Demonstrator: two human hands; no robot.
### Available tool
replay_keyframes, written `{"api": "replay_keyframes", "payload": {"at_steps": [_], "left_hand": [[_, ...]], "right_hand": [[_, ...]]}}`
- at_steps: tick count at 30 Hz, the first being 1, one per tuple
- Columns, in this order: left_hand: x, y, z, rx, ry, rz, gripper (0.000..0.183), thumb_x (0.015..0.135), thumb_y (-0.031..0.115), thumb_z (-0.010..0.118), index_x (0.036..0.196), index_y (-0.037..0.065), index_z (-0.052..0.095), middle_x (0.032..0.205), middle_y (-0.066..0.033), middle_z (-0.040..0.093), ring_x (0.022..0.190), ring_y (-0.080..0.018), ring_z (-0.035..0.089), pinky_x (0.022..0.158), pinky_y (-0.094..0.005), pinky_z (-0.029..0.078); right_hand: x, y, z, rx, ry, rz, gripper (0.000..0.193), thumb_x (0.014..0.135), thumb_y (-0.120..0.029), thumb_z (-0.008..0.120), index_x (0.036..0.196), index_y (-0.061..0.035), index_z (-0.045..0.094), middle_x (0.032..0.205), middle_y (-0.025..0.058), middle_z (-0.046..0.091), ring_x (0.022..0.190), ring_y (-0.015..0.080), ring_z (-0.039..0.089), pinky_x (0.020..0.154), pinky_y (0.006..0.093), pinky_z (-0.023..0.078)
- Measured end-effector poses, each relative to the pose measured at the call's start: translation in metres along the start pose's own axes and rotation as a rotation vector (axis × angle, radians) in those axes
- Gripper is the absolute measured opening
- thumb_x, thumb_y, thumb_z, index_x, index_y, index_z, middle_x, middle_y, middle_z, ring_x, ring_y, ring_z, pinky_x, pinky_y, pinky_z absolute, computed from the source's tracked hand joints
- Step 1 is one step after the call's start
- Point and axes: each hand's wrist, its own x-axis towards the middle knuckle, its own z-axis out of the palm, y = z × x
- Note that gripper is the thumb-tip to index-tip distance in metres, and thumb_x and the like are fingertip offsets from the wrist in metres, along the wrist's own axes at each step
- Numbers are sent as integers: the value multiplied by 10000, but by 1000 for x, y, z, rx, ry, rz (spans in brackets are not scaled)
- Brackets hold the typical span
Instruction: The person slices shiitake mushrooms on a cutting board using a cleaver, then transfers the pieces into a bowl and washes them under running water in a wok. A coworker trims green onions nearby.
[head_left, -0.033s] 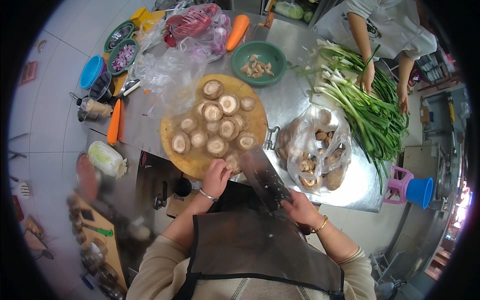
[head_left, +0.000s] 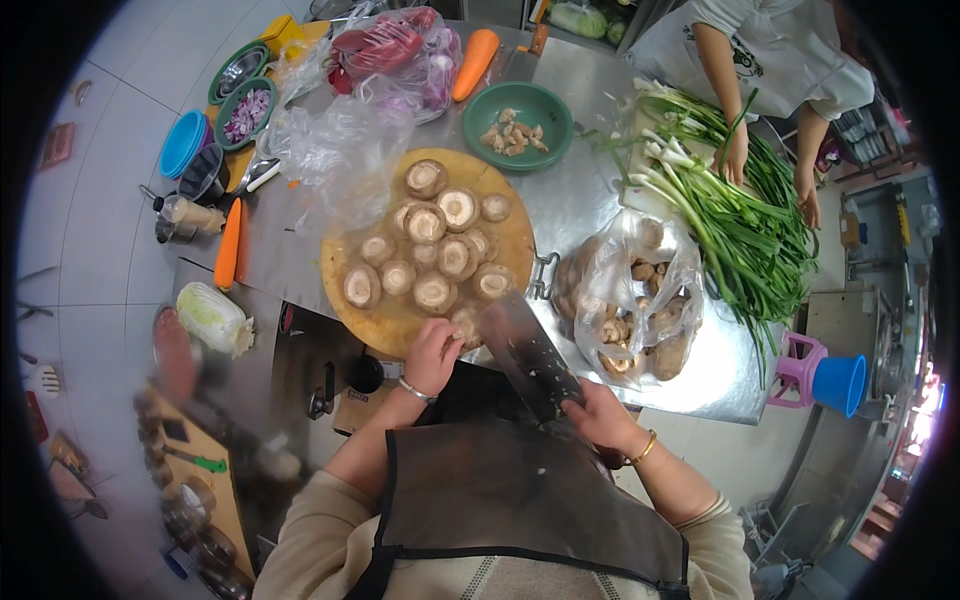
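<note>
My right hand [head_left: 603,412] grips a wide, dark-bladed cleaver [head_left: 525,352], its blade slanting up to the left with pale bits stuck on it. The cleaver's far end is beside a mushroom [head_left: 466,323] at the near edge of the round wooden chopping board [head_left: 350,318]. Curled fingers of my left hand [head_left: 432,355] are closed at this mushroom, partly hiding it. Several more brown mushrooms [head_left: 458,210], most with pale undersides up, are grouped on the board. To its right, a clear plastic bag [head_left: 640,290] of mushrooms lies open.
Behind the board sits a green bowl [head_left: 518,128] with small pale pieces. Carrots [head_left: 476,65], a plastic bag of purple onions [head_left: 400,60] and a napa cabbage [head_left: 214,318] lie around. At right, another person's hands [head_left: 735,155] are over green onions [head_left: 720,200].
</note>
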Motion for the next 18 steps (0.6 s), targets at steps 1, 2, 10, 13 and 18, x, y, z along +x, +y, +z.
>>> {"api": "replay_keyframes", "payload": {"at_steps": [1, 2, 10, 13, 18], "left_hand": [[0, -1, -1, 23, -18, 16, 172, 792, 25, 656, 949, -3, 591, 916, -117, 563, 725, -219, 577, 657, -287, 487], [-1, -2, -2, 46, -34, 17, 171, 793, 24, 654, 949, -4, 590, 915, -119, 566, 731, -222, 581, 655, -287, 488], [3, -10, -3, -106, -14, -54, 161, 806, 17, 621, 959, 19, 570, 925, -103, 555, 727, -227, 581, 655, -294, 481], [1, -15, -2, -170, -27, -66, 170, 813, 6, 612, 977, 17, 567, 923, -86, 561, 740, -199, 575, 681, -275, 479], [-3, -21, -24, -735, 36, -434, 185, 849, -14, 559, 1029, 19, 536, 979, -62, 577, 830, -177, 606, 783, -300, 508]], "right_hand": [[3, -2, 0, -56, -17, -8, 213, 836, -121, 580, 993, 18, 540, 723, 217, 590, 660, 342, 571, 639, 404, 456], [7, -5, 0, -105, -25, -28, 208, 838, -120, 577, 988, 20, 537, 719, 217, 588, 659, 343, 570, 640, 405, 459], [20, -36, -13, 108, -251, 338, 207, 854, -143, 566, 955, 32, 523, 699, 210, 586, 683, 338, 585, 654, 405, 468], [19, -31, -10, 77, -211, 238, 196, 861, -130, 565, 970, 29, 531, 675, 165, 588, 614, 262, 586, 602, 379, 471], [22, -18, -7, 67, -165, 171, 164, 877, -108, 557, 979, 18, 532, 664, 87, 577, 497, 144, 540, 499, 311, 451]]}}
